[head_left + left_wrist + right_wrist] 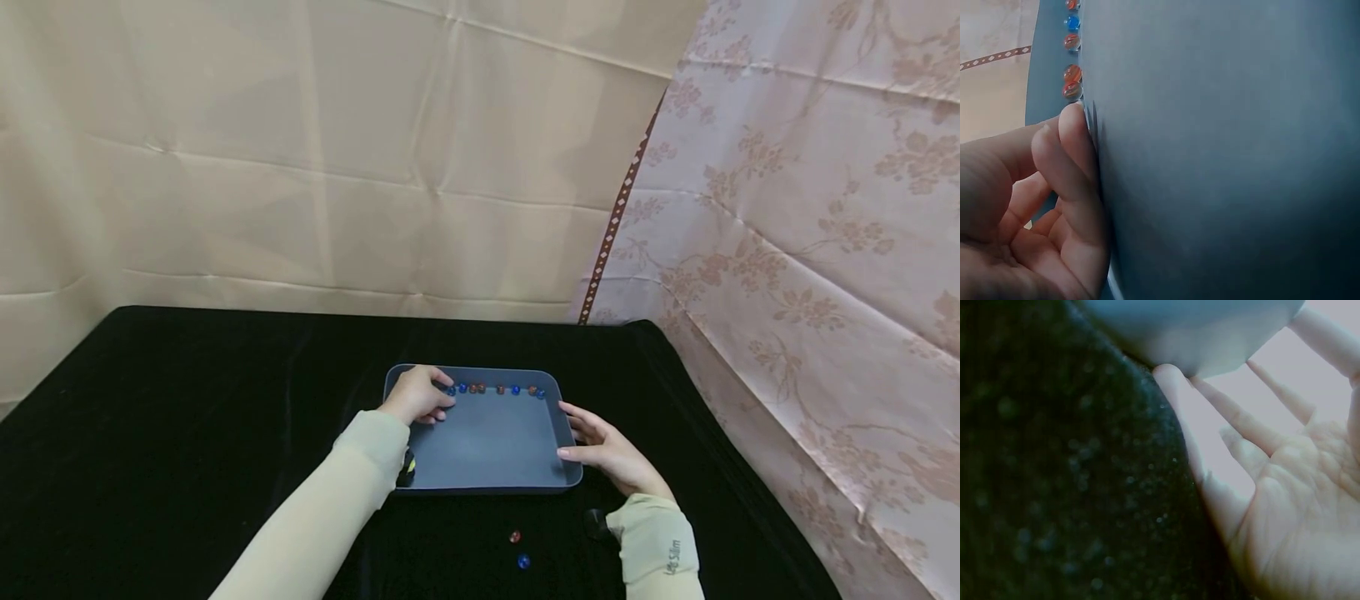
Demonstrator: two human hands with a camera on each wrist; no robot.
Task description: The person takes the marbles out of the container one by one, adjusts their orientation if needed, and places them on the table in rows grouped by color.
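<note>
A grey-blue rectangular tray point(487, 450) holds a row of blue and orange glass marbles point(500, 389) along its far wall. My left hand point(418, 395) reaches into the far left corner, thumb and forefinger about a blue marble point(451, 390) at the row's left end. In the left wrist view the curled fingers point(1075, 169) hide that marble; orange marbles point(1072, 90) lie just beyond the fingertips. At the tray's right side, my right hand point(611, 450) touches the wall with spread, fairly straight fingers. The right wrist view shows the fingers against the tray's outside point(1210, 337).
On the black cloth point(187, 433) in front of the tray lie an orange marble point(515, 537) and a blue marble point(523, 562). A beige curtain point(337, 167) hangs behind the table, and a pink floral one point(810, 250) on the right.
</note>
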